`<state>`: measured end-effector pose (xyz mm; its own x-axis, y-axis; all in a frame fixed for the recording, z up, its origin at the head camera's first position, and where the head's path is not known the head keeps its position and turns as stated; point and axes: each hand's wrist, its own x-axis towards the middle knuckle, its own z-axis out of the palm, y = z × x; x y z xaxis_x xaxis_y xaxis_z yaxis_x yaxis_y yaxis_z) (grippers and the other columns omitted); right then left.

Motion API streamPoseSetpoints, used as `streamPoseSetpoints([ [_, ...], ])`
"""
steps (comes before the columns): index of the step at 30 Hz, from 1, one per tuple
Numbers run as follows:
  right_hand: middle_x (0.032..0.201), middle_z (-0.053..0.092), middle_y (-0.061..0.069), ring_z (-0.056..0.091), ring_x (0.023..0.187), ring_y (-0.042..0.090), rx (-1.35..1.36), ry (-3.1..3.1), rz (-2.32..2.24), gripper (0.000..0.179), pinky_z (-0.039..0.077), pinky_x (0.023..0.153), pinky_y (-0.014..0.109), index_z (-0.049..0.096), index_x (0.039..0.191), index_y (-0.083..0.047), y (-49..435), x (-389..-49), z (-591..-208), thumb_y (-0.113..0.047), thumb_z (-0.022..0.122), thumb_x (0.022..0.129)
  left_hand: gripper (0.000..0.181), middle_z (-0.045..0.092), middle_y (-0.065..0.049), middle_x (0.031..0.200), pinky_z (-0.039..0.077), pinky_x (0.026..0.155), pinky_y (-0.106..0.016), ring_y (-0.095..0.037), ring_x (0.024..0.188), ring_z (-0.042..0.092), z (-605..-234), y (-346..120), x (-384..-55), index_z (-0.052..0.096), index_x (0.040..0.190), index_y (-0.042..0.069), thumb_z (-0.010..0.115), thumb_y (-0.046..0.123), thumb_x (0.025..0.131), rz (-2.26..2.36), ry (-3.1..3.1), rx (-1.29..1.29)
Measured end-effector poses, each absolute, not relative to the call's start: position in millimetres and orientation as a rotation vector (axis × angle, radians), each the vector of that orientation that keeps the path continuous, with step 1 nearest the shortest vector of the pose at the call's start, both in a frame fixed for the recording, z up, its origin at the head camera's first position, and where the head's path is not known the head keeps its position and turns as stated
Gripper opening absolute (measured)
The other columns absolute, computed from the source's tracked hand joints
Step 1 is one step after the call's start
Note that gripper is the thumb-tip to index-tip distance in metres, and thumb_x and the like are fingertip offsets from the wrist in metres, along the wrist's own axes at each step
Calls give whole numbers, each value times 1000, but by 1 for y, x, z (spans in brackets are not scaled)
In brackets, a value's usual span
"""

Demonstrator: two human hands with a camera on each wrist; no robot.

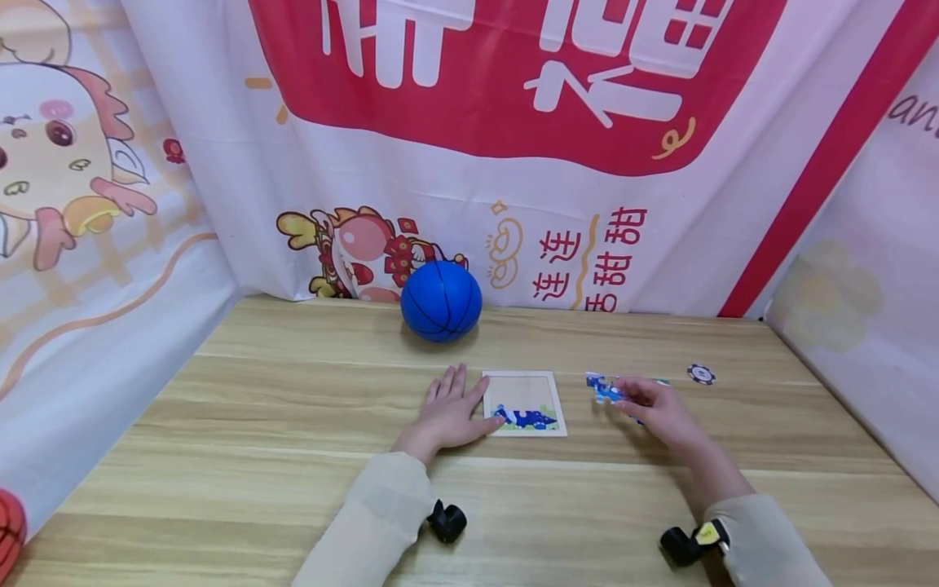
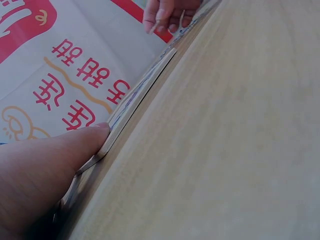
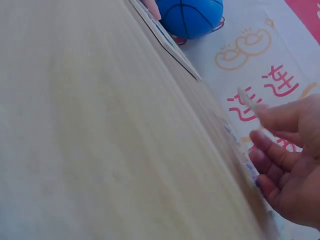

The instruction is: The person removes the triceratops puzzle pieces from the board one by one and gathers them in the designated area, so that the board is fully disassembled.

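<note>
Where each sleeve ends, a black wrist camera sits, one on the left (image 1: 446, 522) and one on the right (image 1: 685, 545), perhaps turned inward so that each takes in its own hand's work. The left hand (image 1: 451, 416) lies flat on the table (image 1: 183, 522) with fingers spread, its thumb over the lower left of the tray (image 1: 531, 433), most likely to keep so light a thing from sliding. The tray lies flat before the person, and a printed strip (image 1: 535, 419) fills its lower part, the rest being bare. To the right of the tray, apart from it, the right hand (image 1: 656, 408) pinches a thin piece (image 1: 605, 390) between thumb and forefinger, the other fingers curled loosely; an edge grip like this probably leaves the printed face in sight. Loose pieces (image 1: 663, 381) lie under and just beyond that hand, seemingly kept within easy reach. A chip (image 1: 701, 374) lies farther right, and a blue ball (image 1: 442, 302) rests in front of the cloth (image 1: 455, 196), out of the hands' way.

At lower left, a red ball (image 1: 11, 530) is mostly cut off. The left thumb covers one end of the strip; the right hand hides most loose pieces, so I cannot count them. Both wrist views show tray and pieces nearly edge-on, and the held piece's picture is hard to make out.
</note>
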<state>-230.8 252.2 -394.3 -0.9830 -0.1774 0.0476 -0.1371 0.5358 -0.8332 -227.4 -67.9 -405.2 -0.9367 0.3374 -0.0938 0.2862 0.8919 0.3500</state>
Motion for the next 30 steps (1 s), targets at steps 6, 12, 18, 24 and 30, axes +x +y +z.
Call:
streamPoseSetpoints([
  [6,97,54,11,46,85,23,-283,2773,-1428,27,39,73,32,56,107,-3,252,-232,-404,-13,59,82,75,0,-13,143,-2,99,-45,-29,127,-7,-406,-68,-229,20,138,24,36,65,78,495,2911,494],
  [12,98,50,12,45,88,24,-265,2840,-1326,26,37,76,37,57,106,-3,248,-232,-408,-10,59,82,75,0,-13,143,-1,99,-45,-28,128,-6,-406,-68,-229,20,138,24,37,64,78,489,2918,495],
  [18,98,50,11,45,90,26,-304,2915,-1215,23,36,80,44,60,102,-5,245,-232,-412,-8,61,79,74,-1,-13,143,-3,99,-45,-28,127,-7,-406,-68,-228,19,138,24,37,64,78,492,2909,483],
  [24,99,50,13,45,91,28,-312,2950,-1142,26,35,81,46,59,105,-4,244,-232,-412,-7,61,79,75,-1,-13,143,-2,99,-45,-29,127,-7,-405,-68,-228,19,139,24,37,64,78,492,2905,485],
  [30,100,50,13,46,91,28,-320,2963,-1105,26,36,80,47,58,106,-3,243,-232,-411,-7,60,80,74,1,-14,142,-1,99,-46,-29,128,-5,-404,-68,-227,21,138,22,38,63,79,502,2910,502],
])
